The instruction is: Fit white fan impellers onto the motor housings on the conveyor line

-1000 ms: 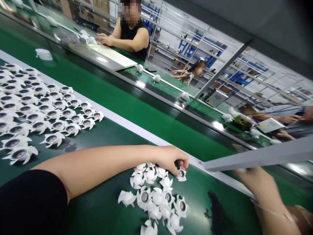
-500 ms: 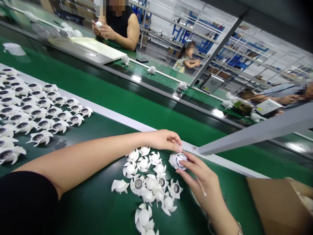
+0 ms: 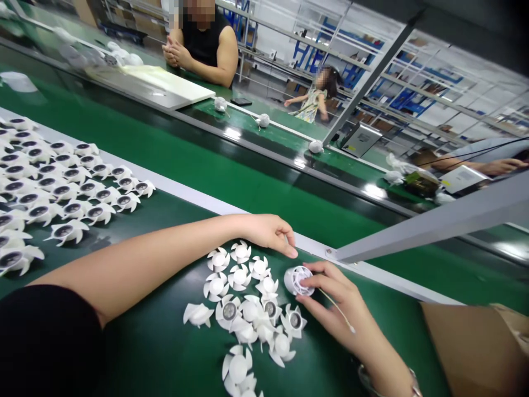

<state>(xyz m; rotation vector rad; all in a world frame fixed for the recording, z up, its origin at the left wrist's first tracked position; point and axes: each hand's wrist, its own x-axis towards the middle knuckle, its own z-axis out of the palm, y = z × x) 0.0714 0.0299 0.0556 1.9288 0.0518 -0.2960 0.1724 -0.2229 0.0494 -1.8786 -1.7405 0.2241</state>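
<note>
A white, round fan housing [image 3: 292, 280] with a spoked end and a thin cable [image 3: 336, 310] is gripped by my right hand [image 3: 341, 298]. Its fingertips press on the spokes and rim. My left hand [image 3: 270, 234] hovers up and left of the housing, apart from it, with fingers curled and thumb tip close to the index finger. Whether something small sits in that pinch is hidden. Below it, loose white fan blade wheels [image 3: 239, 275] lie in a cluster on the green tabletop [image 3: 161, 336], some with dark round hubs facing up.
Many more blade wheels [image 3: 64, 192] stand in rows at left. A cardboard box [image 3: 463, 342] is at right, near a grey slanted post [image 3: 413, 226]. Past the white rail [image 3: 185, 197] runs a green conveyor belt [image 3: 165, 160]. A co-worker [image 3: 206, 52] and other people are across it.
My left hand has drawn away from the fan housing, up and left. My right hand keeps the housing, now turned slightly and a little lower. The co-worker opposite has clasped hands.
</note>
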